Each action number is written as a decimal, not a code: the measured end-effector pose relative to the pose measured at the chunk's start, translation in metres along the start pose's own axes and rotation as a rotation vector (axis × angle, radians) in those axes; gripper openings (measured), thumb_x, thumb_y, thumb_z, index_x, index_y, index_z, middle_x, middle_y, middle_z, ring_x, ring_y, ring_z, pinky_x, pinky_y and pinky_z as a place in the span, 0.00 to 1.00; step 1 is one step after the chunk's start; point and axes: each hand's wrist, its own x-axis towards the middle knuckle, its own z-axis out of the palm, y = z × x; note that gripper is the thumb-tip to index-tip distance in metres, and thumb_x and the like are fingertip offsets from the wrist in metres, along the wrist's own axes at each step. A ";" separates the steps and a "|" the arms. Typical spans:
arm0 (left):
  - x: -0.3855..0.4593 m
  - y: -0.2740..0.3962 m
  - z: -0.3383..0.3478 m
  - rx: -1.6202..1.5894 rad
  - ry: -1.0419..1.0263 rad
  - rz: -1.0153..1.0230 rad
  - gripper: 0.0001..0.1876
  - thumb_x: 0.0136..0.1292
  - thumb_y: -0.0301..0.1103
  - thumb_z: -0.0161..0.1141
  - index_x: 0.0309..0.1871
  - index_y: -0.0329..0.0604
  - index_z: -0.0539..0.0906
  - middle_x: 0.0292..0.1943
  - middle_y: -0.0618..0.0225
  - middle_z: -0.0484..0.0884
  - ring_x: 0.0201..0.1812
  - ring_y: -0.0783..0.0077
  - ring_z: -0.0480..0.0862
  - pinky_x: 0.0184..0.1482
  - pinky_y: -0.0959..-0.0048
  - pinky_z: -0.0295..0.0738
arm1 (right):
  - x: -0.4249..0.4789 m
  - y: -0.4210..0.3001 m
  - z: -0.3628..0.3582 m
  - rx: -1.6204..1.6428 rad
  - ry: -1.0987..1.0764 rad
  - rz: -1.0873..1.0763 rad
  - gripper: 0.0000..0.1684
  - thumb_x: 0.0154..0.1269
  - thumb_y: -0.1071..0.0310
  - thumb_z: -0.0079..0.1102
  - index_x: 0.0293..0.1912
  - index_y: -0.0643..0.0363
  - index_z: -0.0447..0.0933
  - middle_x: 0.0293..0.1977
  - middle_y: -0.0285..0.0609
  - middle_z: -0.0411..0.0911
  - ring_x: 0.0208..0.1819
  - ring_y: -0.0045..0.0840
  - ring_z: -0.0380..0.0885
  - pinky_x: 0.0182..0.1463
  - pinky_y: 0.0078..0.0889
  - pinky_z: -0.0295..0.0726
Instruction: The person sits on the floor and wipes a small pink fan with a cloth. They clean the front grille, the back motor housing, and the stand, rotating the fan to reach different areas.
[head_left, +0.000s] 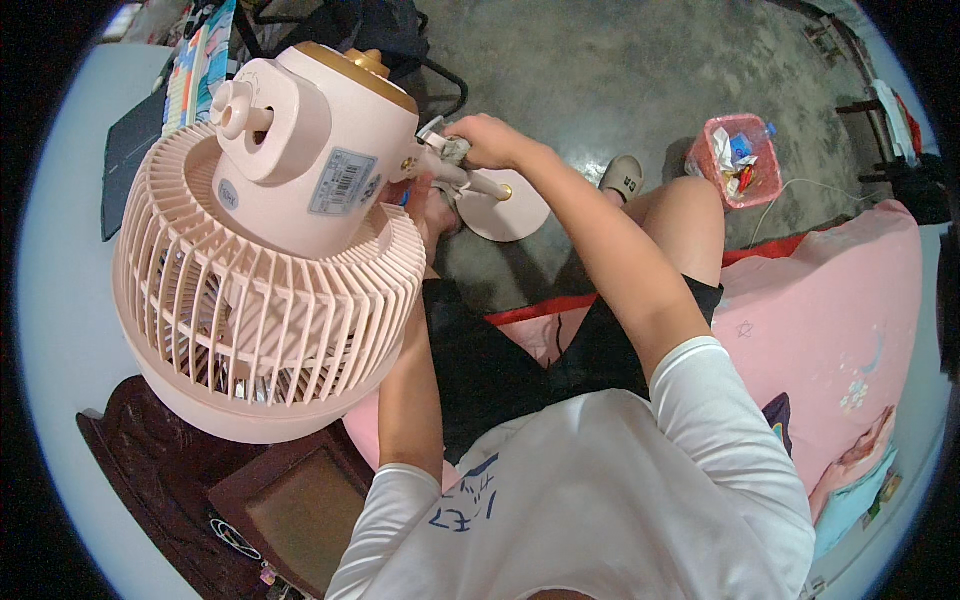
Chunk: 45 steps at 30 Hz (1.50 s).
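A pale pink electric fan with a gold-coloured ring stands tilted on my left, the back of its round grille towards me. Its tubular pole runs down to a round base on the floor between my feet. My right hand pinches a crumpled greyish cloth against the upper part of the pole, just below the fan head. Behind the grille and motor housing, my left hand is mostly hidden close to the pole. What its fingers do cannot be made out.
A pink waste basket with litter stands on the concrete floor. Pink bedding lies under and beside me on the right. At the left are a dark brown chair, a keyboard and a black folding chair frame.
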 end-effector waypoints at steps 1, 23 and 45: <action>-0.001 0.001 0.000 0.005 0.002 0.004 0.30 0.66 0.31 0.73 0.68 0.36 0.74 0.67 0.54 0.77 0.66 0.64 0.78 0.68 0.68 0.73 | 0.006 0.002 0.002 -0.023 0.003 0.000 0.23 0.48 0.75 0.66 0.49 0.56 0.84 0.41 0.52 0.86 0.47 0.45 0.86 0.52 0.43 0.82; -0.014 0.024 -0.016 0.120 0.073 0.012 0.29 0.67 0.33 0.73 0.68 0.36 0.76 0.66 0.55 0.79 0.65 0.64 0.78 0.69 0.66 0.72 | -0.097 -0.087 0.140 1.957 0.501 0.632 0.27 0.71 0.77 0.58 0.67 0.67 0.69 0.60 0.49 0.78 0.61 0.37 0.81 0.65 0.40 0.81; -0.004 0.030 0.001 0.143 0.043 -0.007 0.28 0.68 0.35 0.72 0.68 0.37 0.77 0.65 0.55 0.80 0.65 0.64 0.79 0.69 0.65 0.71 | -0.048 -0.062 0.166 2.315 0.743 0.473 0.20 0.76 0.73 0.57 0.64 0.55 0.71 0.58 0.43 0.79 0.61 0.39 0.79 0.66 0.50 0.80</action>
